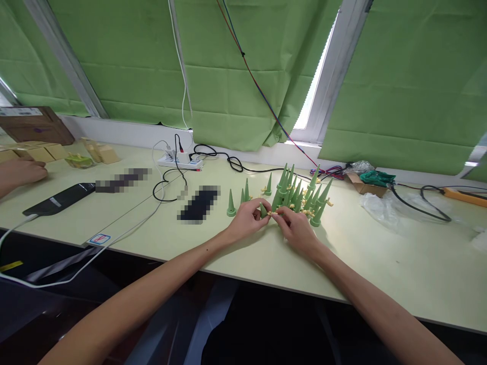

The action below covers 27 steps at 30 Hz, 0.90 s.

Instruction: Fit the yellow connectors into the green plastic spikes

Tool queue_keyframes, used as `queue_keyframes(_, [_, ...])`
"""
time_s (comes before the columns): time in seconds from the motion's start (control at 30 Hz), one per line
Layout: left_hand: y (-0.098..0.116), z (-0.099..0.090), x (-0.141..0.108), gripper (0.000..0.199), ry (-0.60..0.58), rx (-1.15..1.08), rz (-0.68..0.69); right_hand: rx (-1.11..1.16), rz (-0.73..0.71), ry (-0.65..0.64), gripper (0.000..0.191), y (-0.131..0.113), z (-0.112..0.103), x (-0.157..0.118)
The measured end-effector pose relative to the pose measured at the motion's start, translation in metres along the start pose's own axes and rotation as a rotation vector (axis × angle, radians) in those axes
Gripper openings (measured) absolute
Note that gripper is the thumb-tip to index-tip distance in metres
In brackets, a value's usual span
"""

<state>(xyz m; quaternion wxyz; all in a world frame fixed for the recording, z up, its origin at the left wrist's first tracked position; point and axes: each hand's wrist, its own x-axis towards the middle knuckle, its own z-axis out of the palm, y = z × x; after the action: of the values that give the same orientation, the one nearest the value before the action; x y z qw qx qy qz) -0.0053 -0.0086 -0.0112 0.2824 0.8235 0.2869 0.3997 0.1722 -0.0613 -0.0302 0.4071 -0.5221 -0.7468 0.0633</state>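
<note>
Both hands pinching, close together above the pale yellow-green tabletop (262, 261)

With my left hand (247, 221) I pinch a green, plastic-looking cone (263, 210), seemingly to steady it, while my right hand (299, 229) pinches a small pale-yellow fitting (272, 213) just beside its lower part; whether they touch, I cannot tell. The cone is at the near left of a cluster of matching green cones (296, 196), its long axis tilted, narrow tip up and slightly to my left, base mostly hidden by my fingers. Most others stand on broad round bases, likely for stability, within easy reach.
</note>
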Motion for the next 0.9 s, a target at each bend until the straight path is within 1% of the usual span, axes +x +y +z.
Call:
queue_keyframes(0.1, [0.001,-0.0004,-0.0003,0.011,0.001,0.003,-0.004,0.005,0.031,-0.005,0.031,-0.0006,-0.0004,0.0001])
queue_keyframes(0.2, [0.0013,-0.0007,0.0,0.011,0.013,0.002,-0.011,0.014,0.044,-0.005,0.027,-0.0015,-0.0008,-0.0005])
queue_keyframes(0.43, [-0.0002,-0.0002,0.0007,0.01,0.014,0.006,-0.008,0.009,-0.012,-0.028,0.021,0.0004,0.0002,-0.0013])
queue_keyframes(0.57, [-0.001,0.0003,0.0003,0.009,0.002,0.011,-0.003,-0.02,-0.005,-0.021,0.023,0.0022,0.0012,-0.0004])
queue_keyframes(0.73, [0.0001,0.0004,0.0005,0.01,-0.003,0.024,-0.008,-0.021,0.029,-0.026,0.031,0.0,-0.0003,0.0001])
queue_keyframes(0.9, [0.0002,-0.0001,0.0009,0.011,0.014,0.028,-0.032,0.003,0.034,-0.023,0.028,-0.0026,-0.002,-0.0007])
